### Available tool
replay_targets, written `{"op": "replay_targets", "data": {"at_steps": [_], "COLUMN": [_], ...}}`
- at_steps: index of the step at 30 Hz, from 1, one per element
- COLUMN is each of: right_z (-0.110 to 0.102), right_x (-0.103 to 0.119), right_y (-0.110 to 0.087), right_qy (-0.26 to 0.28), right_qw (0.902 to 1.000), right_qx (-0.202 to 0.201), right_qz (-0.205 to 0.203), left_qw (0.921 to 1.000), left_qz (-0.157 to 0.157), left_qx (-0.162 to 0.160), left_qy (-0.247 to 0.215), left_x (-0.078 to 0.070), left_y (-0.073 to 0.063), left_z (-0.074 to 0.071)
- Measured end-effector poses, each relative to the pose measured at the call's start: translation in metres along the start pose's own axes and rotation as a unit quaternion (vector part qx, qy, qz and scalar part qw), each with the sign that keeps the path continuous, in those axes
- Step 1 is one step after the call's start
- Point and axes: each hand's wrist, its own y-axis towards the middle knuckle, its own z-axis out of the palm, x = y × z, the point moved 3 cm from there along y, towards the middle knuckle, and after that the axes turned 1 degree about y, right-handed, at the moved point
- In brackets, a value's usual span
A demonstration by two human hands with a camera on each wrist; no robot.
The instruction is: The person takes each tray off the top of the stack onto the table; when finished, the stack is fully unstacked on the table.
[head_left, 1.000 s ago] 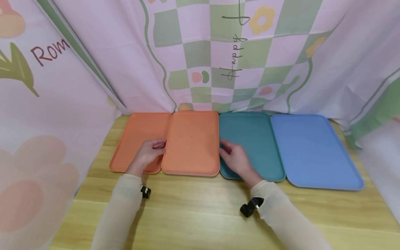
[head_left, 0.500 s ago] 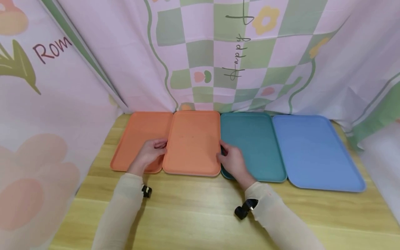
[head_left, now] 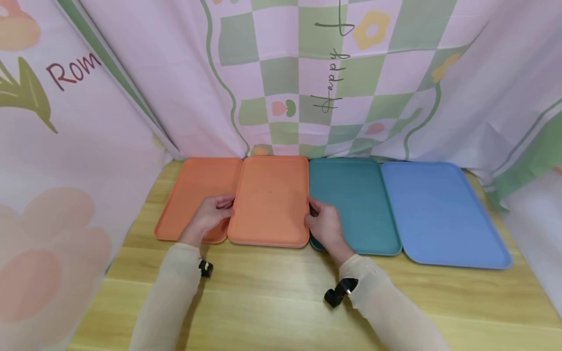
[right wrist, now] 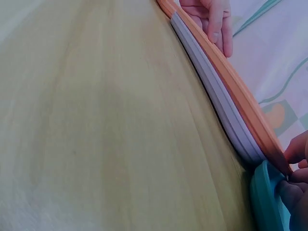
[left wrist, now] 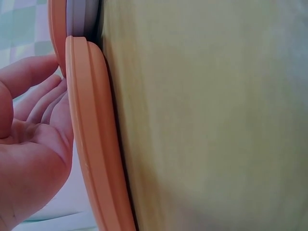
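An orange tray lies on the wooden table, second from left in a row. Under its rim, a pale lavender tray shows in the right wrist view. My left hand holds the orange tray's left edge, thumb and fingertips at the rim, above another orange tray. At the opposite edge my right hand pinches the rim, thumb on top, over the teal tray. Its fingertips are partly hidden beneath the rim.
A blue tray lies at the right end of the row. Behind the trays hangs a printed curtain, with more cloth at both sides. Bare wooden table shows in front.
My right hand has moved left from beside the orange tray onto its right rim and now pinches it. My left hand and the trays stay almost where they were.
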Motion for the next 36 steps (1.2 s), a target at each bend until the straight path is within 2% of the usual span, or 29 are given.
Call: {"op": "replay_targets", "data": {"at_steps": [7, 13, 25, 36], "right_z": [-0.008, -0.021, -0.034, -0.049], "right_x": [0.001, -0.002, -0.014, -0.021], "right_y": [0.003, 0.003, -0.003, -0.005], "right_qy": [0.080, 0.107, 0.128, 0.113], "right_qw": [0.9962, 0.9919, 0.9829, 0.9812], "right_qx": [-0.002, 0.004, -0.024, -0.090], "right_qz": [0.035, 0.068, 0.131, 0.128], "left_qw": [0.9999, 0.9998, 0.9995, 0.9998], "left_qz": [0.008, 0.021, 0.020, 0.010], "left_qx": [-0.001, 0.003, 0.024, 0.012], "left_qy": [-0.008, -0.003, 0.003, 0.010], "left_x": [0.001, 0.001, 0.000, 0.002], "left_y": [0.000, -0.001, -0.001, -0.003], "left_z": [0.001, 0.000, -0.004, -0.004]}}
